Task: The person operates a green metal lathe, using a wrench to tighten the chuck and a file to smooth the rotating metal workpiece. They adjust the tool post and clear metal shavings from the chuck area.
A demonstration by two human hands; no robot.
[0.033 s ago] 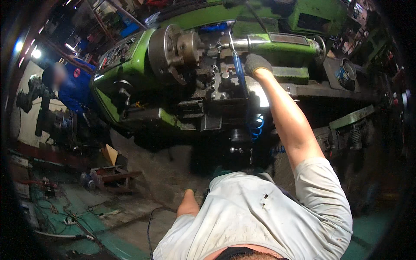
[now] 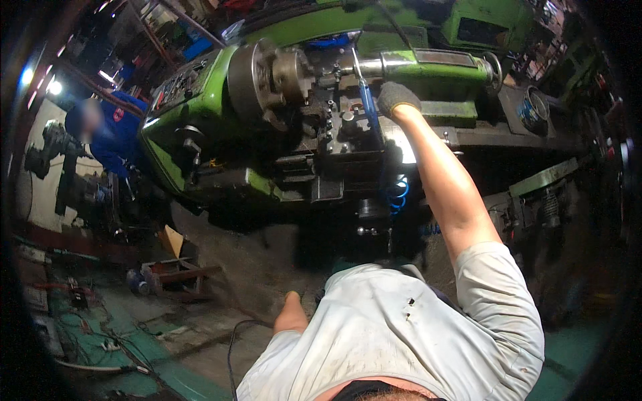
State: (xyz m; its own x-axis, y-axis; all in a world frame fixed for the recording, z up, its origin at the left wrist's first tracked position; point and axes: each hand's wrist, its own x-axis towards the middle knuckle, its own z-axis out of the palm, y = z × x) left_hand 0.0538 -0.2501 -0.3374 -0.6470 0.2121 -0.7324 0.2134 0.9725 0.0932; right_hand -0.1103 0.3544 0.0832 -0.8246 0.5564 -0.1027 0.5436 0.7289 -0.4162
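Note:
My right hand (image 2: 399,100), in a dark grey knit glove, reaches forward to the green lathe. It rests in front of the tailstock (image 2: 438,71), rounded like a fist; its fingertips and anything they grip are hidden. Just left of the glove stands a blue-handled air blow gun (image 2: 368,105) with a long, thin metal nozzle, tilted over the carriage (image 2: 344,130). Whether the glove touches it, I cannot tell. A coiled blue hose (image 2: 398,195) hangs below. Farther left is the large round chuck (image 2: 257,83). Only part of my left arm (image 2: 291,313) shows; that hand is out of sight.
A person in blue (image 2: 119,137) stands beyond the headstock (image 2: 200,100) at the left. A round bucket-like container (image 2: 533,110) sits right of the tailstock handwheel (image 2: 493,72). Cables (image 2: 124,354) and a low reddish frame (image 2: 184,275) lie on the floor at the left.

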